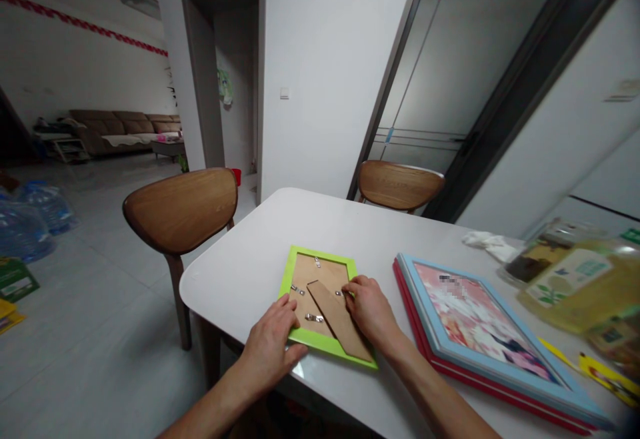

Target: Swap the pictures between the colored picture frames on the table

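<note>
A lime-green picture frame (325,344) lies face down on the white table, its brown backing board (327,271) showing. The brown stand leg (336,319) slants across the back toward the lower right corner. Small metal clips sit round the opening, among them the bottom clip (314,318) and the left clip (298,290). My left hand (273,336) holds the frame's lower left corner, fingers on the left side and thumb at the near edge. At the right side, my right hand (367,306) has its fingers pinched on the right clip (339,293).
Right of my hands lie stacked frames, a light-blue one (435,326) with a picture on top of a red one (415,319). Beyond are a large bottle of yellow liquid (570,286), a jar and white tissue (490,244). Wooden chairs (185,209) stand by the table.
</note>
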Motion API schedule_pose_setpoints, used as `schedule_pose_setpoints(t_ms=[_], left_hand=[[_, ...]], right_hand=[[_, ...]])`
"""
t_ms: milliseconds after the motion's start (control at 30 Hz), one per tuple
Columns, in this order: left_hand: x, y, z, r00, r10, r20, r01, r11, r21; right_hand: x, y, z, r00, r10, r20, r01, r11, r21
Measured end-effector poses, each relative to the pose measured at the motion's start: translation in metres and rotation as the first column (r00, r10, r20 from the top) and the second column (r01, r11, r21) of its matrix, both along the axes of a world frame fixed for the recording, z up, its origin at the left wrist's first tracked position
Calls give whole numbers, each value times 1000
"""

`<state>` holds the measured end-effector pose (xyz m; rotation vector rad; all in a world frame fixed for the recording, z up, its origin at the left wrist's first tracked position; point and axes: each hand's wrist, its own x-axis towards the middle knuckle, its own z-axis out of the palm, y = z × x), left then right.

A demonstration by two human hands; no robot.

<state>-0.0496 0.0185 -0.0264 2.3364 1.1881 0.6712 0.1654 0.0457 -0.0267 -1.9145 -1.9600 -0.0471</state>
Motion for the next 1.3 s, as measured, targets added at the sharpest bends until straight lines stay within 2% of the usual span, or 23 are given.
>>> schedule_pose_setpoints(t_ms=[167,367,533,633,733,833,1000,1100,1300], left_hand=[[0,0,-2,1000,-5,-9,5,1000,-3],[0,0,-4,1000,-10,9,10,1000,4],[1,-1,-4,1000,-30,5,30,1000,-2],[3,-2,-4,1000,-20,-4,20,1000,-2],[6,-4,-6,1000,-23,5,23,1000,8],[10,-6,-7,999,-31,12,31,999,21],[12,-6,-10,1000,-23,-7,24,999,31],[11,-6,-12,1000,-30,-4,30,999,29],[14,-5,-8,997,-72,-4,72,997,-2]], right_hand=[[-7,5,1,999,-7,32,7,1000,-9],[2,9,2,996,62,60,-58,996,-69],[5,8,5,997,-7,74,11,998,-62],[-8,7,6,999,3,54,-3,1000,-14],[-31,9,6,994,109,-11,-108,993,41],[-53,14,3,983,182,-34,-182,983,19],[-61,24,-1,997,83,-6,-83,997,-2],[-50,29,-2,999,43,5,-43,999,2],[-21,48,-7,986,-162,39,162,987,-8]])
